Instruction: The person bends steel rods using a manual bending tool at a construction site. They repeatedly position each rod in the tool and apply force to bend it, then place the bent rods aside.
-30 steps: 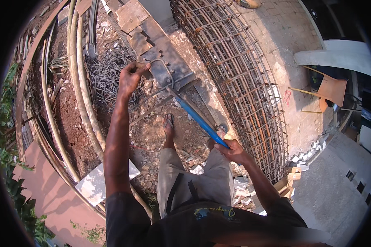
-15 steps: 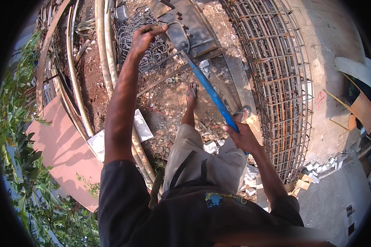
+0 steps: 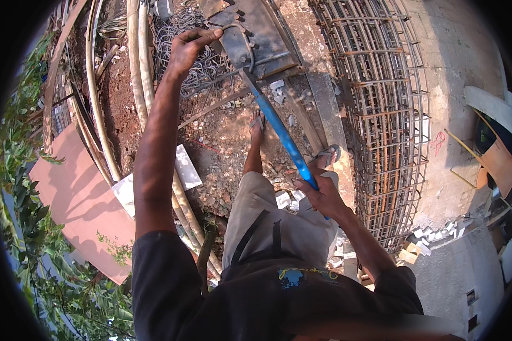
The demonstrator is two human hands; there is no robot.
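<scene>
My left hand (image 3: 189, 50) pinches one end of a thin bent steel rod (image 3: 248, 46), which lies among upright pegs on a dark metal plate (image 3: 267, 33). My right hand (image 3: 324, 196) is wrapped around the lower part of a long blue-handled bending bar (image 3: 283, 131). The bar's bare metal head (image 3: 247, 78) is at the near edge of the plate, close to the rod; I cannot tell whether it grips the rod. A tangled heap of bent steel pieces (image 3: 196, 71) lies beside my left hand.
A long cage of tied reinforcing bars (image 3: 384, 113) runs along the right by a concrete surface (image 3: 446, 131). Bamboo poles (image 3: 136, 68) and a pinkish board (image 3: 82, 199) lie at left. Rubble and wooden planks (image 3: 308, 122) surround my sandalled feet (image 3: 327, 154).
My right hand and the blue bar have shifted slightly left and nearer to me. My left hand keeps its pinch on the rod, and the whole view has shifted a little.
</scene>
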